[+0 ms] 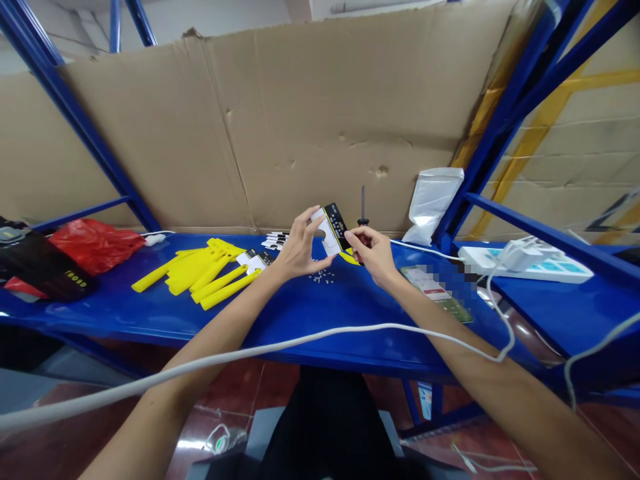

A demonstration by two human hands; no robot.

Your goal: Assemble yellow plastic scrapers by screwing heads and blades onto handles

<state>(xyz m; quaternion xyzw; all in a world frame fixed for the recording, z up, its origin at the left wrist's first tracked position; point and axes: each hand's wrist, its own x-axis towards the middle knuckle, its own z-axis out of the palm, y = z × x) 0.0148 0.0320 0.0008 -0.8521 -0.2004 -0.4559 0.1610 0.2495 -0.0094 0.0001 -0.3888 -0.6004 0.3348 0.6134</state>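
A flat black-and-white printed card (336, 227) is held up above the blue shelf, tilted. My left hand (299, 248) grips it by its edges, thumb below and fingers above. My right hand (373, 255) is closed around a screwdriver (363, 210), its shaft pointing up, while the fingertips touch the card's right side. Part of a yellow handle (349, 257) shows below the card; whether it joins the card is hidden. Small metal pieces (324, 275) lie scattered under my hands. Left of them are several yellow handles (200, 267), some with black-and-white heads (260, 261).
More black-and-white pieces (275, 240) lie near the cardboard wall (320, 127). A red plastic bag (95, 243) and a black bag (45, 263) sit at left. A phone (435, 290), a white pouch (434, 203) and a power strip (550, 265) are at right. A white cable (320, 333) crosses in front.
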